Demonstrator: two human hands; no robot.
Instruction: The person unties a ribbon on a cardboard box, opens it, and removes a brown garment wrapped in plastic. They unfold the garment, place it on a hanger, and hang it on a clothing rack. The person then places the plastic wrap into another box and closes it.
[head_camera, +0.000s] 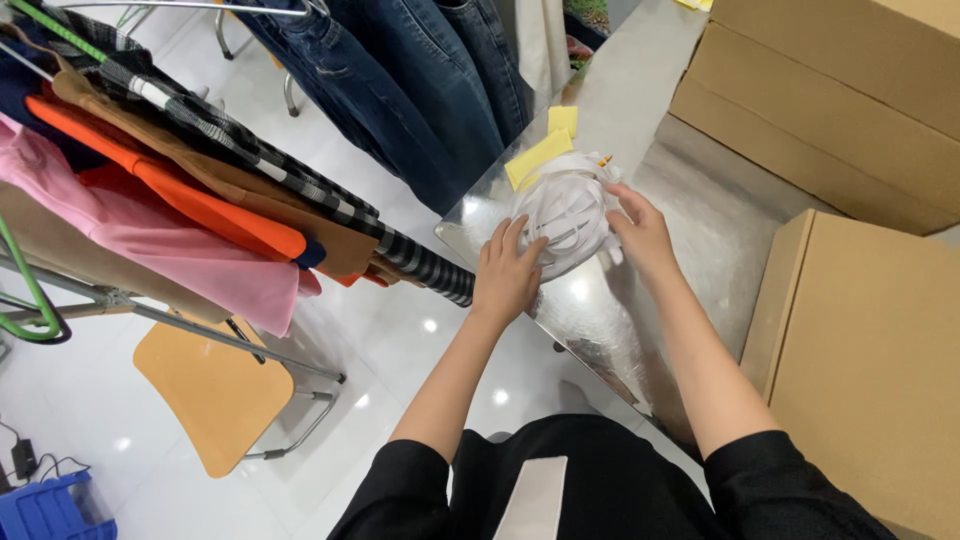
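Both hands around a white bundle (568, 212) of what looks like thin plastic rings or straps, resting on the shiny metal tabletop (690, 240) near its front corner. Left hand (506, 272) cupped against the near-left side of the bundle, fingers bent and pressing on it. Right hand (640, 232) on the bundle's right side, fingers spread and curled over its edge. Neither hand fully closed; both gripping the bundle between them.

Just behind the bundle, touching or nearly touching it, two yellow slips of paper (540, 155) lying flat on the tabletop. To the right of the bundle, well apart, a brown cardboard box (870, 370) standing at the tabletop's near end. Behind and to the right of the bundle, a stack of flat cardboard boxes (830, 110) along the far side.

Left of the bundle, off the tabletop, a rail of hanging clothes: a black-and-white checked garment (250, 150) closest, then orange (180, 190) and pink (130, 240) ones. Behind the bundle, dark blue jeans (400, 90) hanging. Below the clothes, left of the bundle, a tan chair seat (215, 390) on the white floor (400, 340).
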